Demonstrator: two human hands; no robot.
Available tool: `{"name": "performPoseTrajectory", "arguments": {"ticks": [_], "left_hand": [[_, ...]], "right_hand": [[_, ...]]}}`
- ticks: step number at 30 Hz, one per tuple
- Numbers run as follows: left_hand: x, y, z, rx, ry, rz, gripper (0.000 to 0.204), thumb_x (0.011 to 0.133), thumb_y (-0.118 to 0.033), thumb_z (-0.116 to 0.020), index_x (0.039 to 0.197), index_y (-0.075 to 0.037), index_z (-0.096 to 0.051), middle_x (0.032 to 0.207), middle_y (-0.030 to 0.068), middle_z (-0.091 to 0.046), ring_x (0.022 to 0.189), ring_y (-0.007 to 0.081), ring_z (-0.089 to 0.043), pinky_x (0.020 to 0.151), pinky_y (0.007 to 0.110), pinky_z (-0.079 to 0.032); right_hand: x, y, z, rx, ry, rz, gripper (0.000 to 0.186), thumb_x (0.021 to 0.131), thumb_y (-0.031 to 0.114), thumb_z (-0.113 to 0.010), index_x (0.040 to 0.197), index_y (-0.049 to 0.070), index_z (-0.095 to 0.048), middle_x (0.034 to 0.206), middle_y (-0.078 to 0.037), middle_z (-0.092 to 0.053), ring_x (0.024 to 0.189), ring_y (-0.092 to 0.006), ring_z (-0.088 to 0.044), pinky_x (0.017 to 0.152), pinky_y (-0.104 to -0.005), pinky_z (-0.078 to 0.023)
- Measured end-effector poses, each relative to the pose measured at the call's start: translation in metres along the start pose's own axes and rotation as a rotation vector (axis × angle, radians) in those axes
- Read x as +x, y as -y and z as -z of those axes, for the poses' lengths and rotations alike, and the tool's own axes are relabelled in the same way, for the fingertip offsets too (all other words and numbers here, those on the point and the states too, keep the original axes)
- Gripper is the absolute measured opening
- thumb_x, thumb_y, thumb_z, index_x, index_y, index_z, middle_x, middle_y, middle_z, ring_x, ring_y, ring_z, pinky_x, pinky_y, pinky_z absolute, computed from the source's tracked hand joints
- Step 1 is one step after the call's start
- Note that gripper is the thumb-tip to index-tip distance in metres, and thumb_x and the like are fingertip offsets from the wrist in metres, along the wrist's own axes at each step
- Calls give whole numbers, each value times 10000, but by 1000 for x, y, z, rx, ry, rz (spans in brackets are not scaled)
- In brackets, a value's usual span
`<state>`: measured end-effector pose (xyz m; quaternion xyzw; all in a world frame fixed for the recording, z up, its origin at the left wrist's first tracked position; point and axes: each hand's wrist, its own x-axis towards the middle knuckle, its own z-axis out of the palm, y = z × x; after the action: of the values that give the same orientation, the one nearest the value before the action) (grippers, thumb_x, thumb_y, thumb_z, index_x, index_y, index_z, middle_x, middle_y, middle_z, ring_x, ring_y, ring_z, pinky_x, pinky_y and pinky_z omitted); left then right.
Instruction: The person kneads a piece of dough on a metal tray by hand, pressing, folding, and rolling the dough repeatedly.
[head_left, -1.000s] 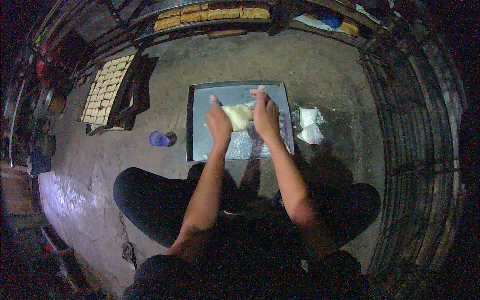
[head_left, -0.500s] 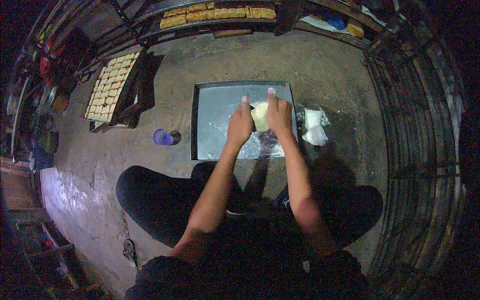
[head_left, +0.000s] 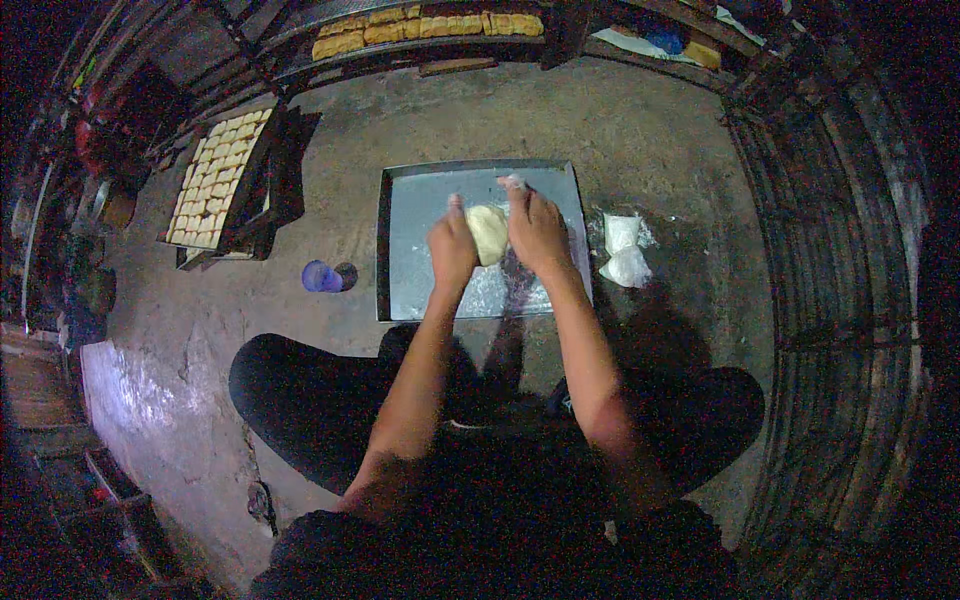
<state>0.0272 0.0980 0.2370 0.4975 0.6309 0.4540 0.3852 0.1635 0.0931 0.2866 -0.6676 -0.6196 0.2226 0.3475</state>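
Note:
A pale ball of dough (head_left: 487, 236) is held between my two hands over a shallow metal tray (head_left: 410, 285) dusted with flour. My left hand (head_left: 455, 246) grips its left side, with the thumb pointing up and the other fingers curled out of sight beneath. Against the right side presses my right hand (head_left: 538, 232), its fingers bent and its thumb toward the far edge. White powder marks the fingertips. Flour is smeared thickest on the tray just nearer than the dough.
Right of the tray lie clear bags of white powder (head_left: 625, 252), with some spilled. A purple cup (head_left: 320, 276) stands at left. Farther left is a tilted tray of pale buns (head_left: 218, 178). Browned bread (head_left: 430, 30) fills a far shelf, and slatted racks (head_left: 830, 300) line the right.
Both hands have moved left with the dough across the tray. More of the dough now shows between them, and the right hand has turned slightly.

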Motion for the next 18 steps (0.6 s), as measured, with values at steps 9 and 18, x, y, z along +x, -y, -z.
{"name": "performPoseTrajectory", "arguments": {"ticks": [9,18], "left_hand": [[-24,-12,-26,-262,-49,21,584,1064,-395,-300,810,42,-591,734,148,-605,675,210,-552,643,397,-455],[-16,-31,-18,81,100,-139,624,1035,-416,-346,722,69,-583,624,232,-589,584,320,-592,607,465,-448]], "right_hand": [[-20,10,-24,112,-168,0,392,1002,348,-446,938,-11,-590,812,-258,-652,782,-465,-633,684,-527,-489],[-12,-20,-8,-8,-70,113,404,997,298,-454,874,-32,-651,743,-262,-642,710,-458,-630,659,-534,-490]]}}
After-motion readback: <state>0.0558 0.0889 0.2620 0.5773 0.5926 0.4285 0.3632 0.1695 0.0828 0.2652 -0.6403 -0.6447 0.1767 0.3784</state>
